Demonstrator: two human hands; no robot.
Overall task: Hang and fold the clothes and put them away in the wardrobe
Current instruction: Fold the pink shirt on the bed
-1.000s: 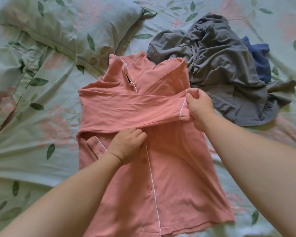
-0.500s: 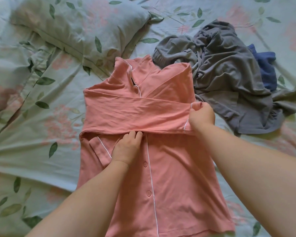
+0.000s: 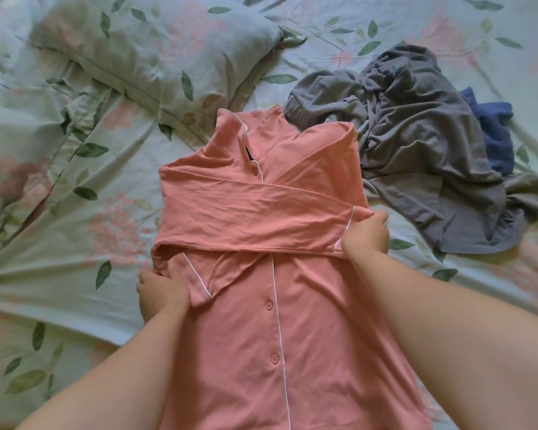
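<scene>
Right hand (image 3: 365, 235) pinches the cuff of the sleeve (image 3: 246, 212) folded across the pink shirt (image 3: 261, 321). Left hand (image 3: 160, 291) grips the shirt's left edge. It lies buttons-up on the bed sheet (image 3: 75, 243), touching a grey heap (image 3: 423, 150).

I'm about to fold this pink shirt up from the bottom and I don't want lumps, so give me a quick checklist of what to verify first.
1. Upper sleeve laid across the chest: ok; the right hand grips its cuff at the shirt's edge.
2. Lower sleeve flat: not ok; it bunches beneath the upper one, beside the left hand.
3. Buttons fastened: ok for those showing on the pink shirt.
4. Grey clothes clear of the shirt: not ok; they touch its top corner.
5. Hem flat: cannot tell; it runs below the frame.
</scene>
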